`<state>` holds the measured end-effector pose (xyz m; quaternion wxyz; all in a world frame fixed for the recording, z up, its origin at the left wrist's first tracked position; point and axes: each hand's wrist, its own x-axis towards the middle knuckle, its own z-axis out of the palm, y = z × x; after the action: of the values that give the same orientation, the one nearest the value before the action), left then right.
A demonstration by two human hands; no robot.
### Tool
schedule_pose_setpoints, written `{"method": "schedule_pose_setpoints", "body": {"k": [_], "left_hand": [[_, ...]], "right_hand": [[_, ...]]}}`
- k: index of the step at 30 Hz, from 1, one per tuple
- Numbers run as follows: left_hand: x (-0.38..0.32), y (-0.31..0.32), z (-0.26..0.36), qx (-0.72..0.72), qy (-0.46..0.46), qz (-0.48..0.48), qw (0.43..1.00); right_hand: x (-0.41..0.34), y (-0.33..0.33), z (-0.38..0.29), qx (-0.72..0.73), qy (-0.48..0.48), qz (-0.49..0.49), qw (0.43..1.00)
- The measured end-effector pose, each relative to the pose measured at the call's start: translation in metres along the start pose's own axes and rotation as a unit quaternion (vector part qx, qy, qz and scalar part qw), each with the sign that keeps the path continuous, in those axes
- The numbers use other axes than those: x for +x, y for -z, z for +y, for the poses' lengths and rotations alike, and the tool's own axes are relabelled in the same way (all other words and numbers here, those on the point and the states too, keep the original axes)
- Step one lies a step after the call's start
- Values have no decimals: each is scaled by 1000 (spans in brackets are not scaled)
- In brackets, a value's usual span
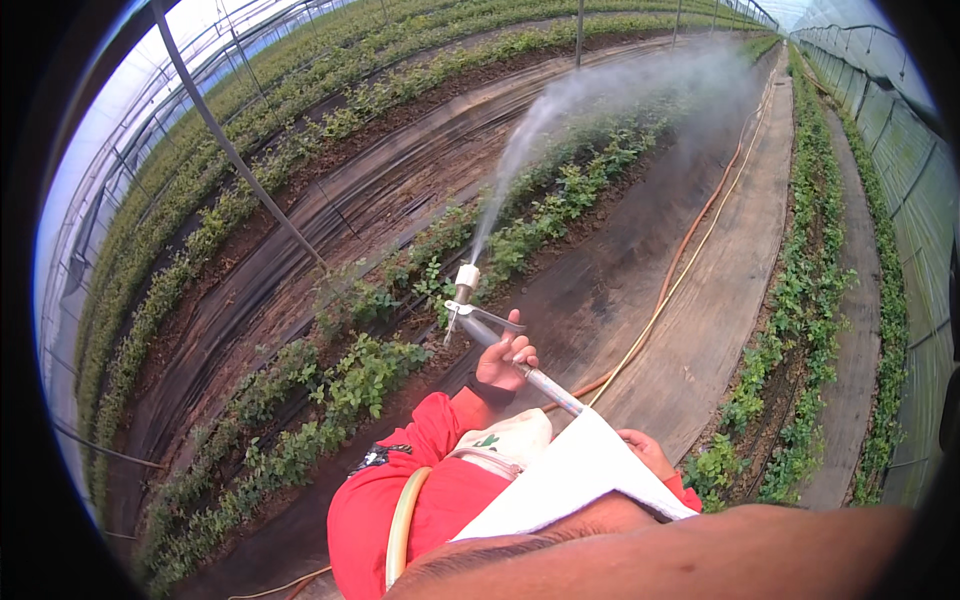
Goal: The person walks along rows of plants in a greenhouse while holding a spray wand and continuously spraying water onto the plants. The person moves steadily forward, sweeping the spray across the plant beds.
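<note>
My left hand (504, 358) grips the shaft of a spray gun (480, 330), with one finger raised beside its metal lever (496, 316). Mist (517, 150) shoots from the pale nozzle (467, 276) and drifts over a row of leafy green plants (555, 210). The shaft's lower part is a clear speckled tube (555, 391), which passes out of sight behind a white cloth (581, 469) on my chest. My right hand (649, 451) is beside that cloth, partly covered by it. What it holds, if anything, is hidden. A yellowish hose (406, 517) crosses my red sleeve.
An orange hose (679, 255) and a thin yellow hose (694, 259) run along the ground-cover path (739, 300). More plant rows (806, 300) flank it, with a plastic greenhouse wall (922, 225) at right. A slanted metal pole (232, 150) stands on the left.
</note>
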<state>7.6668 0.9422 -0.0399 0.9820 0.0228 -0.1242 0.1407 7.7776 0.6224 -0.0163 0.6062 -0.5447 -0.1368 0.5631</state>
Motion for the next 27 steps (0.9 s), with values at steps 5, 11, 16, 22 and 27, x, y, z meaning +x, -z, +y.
{"method": "schedule_pose_setpoints", "body": {"k": [5, 11, 16, 22, 27], "left_hand": [[-102, -17, 53, 77, -229, -10, 970], [-197, -37, 57, 147, -442, 11, 885], [-224, -47, 51, 167, -518, 14, 839], [-231, -40, 60, 161, -530, 34, 832], [-219, -32, 70, 131, -504, 32, 853]], "right_hand": [[87, -50, -62, -118, -76, -177, 974], [170, -117, -87, -197, -153, -361, 898], [201, -158, -88, -230, -178, -425, 857], [212, -165, -89, -242, -179, -437, 848], [207, -157, -92, -229, -159, -407, 870]]}}
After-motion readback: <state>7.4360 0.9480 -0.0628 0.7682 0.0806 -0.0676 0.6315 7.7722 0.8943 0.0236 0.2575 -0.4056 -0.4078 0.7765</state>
